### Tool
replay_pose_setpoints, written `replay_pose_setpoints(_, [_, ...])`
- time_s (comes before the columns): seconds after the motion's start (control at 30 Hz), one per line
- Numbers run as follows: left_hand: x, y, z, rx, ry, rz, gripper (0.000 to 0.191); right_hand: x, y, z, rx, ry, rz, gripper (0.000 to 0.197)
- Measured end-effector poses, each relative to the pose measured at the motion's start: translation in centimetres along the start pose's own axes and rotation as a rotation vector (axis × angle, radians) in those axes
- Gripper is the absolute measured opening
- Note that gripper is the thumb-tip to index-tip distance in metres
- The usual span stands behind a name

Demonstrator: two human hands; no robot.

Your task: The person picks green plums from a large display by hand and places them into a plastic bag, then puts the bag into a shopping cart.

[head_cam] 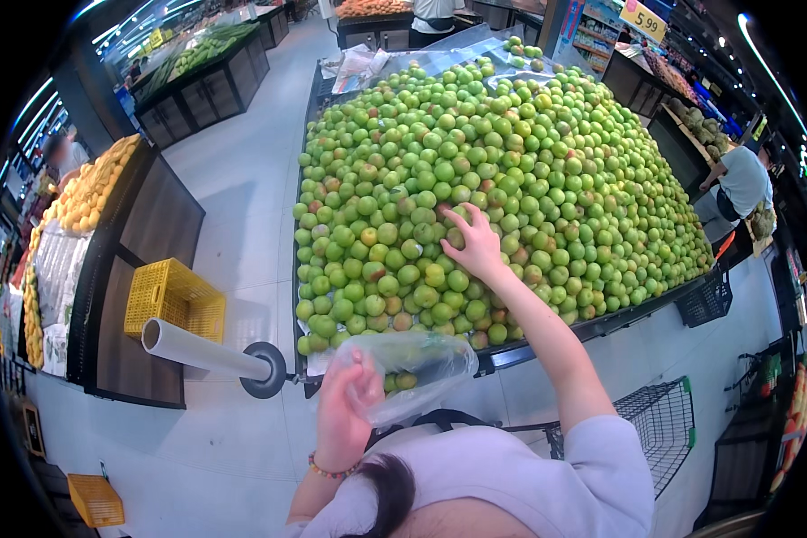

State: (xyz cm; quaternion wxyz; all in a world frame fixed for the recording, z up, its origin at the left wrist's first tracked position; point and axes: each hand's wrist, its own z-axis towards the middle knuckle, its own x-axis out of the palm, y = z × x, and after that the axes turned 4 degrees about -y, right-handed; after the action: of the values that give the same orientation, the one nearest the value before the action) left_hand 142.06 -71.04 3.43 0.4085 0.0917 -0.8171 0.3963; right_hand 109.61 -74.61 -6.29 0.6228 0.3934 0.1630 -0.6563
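Note:
A wide display stand holds a heap of round green fruit (pixel 511 161), some with a reddish blush, perhaps plums. My right hand (pixel 471 243) reaches onto the near middle of the heap, its fingers spread and bent over the fruit; nothing is plainly gripped. At the stand's front edge my left hand (pixel 355 397), with a beaded bracelet at the wrist, is closed on the rim of a clear plastic bag (pixel 430 363). Green fruit shows through the bag; whether it lies inside or behind cannot be told.
A white tube on a round black base (pixel 208 350) stands at the stand's left corner. Beyond it are a yellow crate (pixel 175 299) and a yellow fruit display (pixel 94 195). A wire shopping cart (pixel 659 430) is at my right, a black basket (pixel 706 299) farther off. A person (pixel 743 181) bends at the right.

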Motion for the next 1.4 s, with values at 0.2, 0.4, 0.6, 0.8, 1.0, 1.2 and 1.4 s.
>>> replay_pose_setpoints(0.2, [-0.8, -0.1, -0.3, -0.025, 0.027, 0.02, 0.013, 0.1, 0.3, 0.1, -0.012, -0.104, 0.038, 0.047])
replay_pose_setpoints(0.4, [-1.6, -0.4, -1.5, -0.051, 0.051, 0.02, 0.013, -0.7, -0.5, 1.4, 0.43, -0.541, 0.528, 0.04])
replay_pose_setpoints(0.6, [-2.3, -1.1, -3.2, -0.023, 0.054, 0.066, 0.012, -6.3, 2.0, 0.1, 0.937, -0.409, 2.343, 0.044])
replay_pose_setpoints(0.8, [-3.1, -1.8, -5.7, -0.025, 0.104, 0.067, 0.01, -10.2, 10.8, -2.4, 0.945, -0.117, 2.773, 0.047])
replay_pose_setpoints(1.0, [-5.9, -1.5, -7.0, -0.052, 0.104, -0.027, 0.009, -11.4, 19.5, -8.3, 0.544, 0.393, 2.717, 0.041])
replay_pose_setpoints(1.2, [-7.6, -0.2, -9.3, 0.054, -0.049, -0.064, 0.015, -9.7, 24.0, -17.3, 0.724, 0.839, 2.324, 0.045])
replay_pose_setpoints(1.4, [-6.2, 1.6, -12.7, 0.003, -0.02, -0.042, 0.022, -7.4, 23.7, -19.4, 0.892, 1.038, 1.656, 0.042])
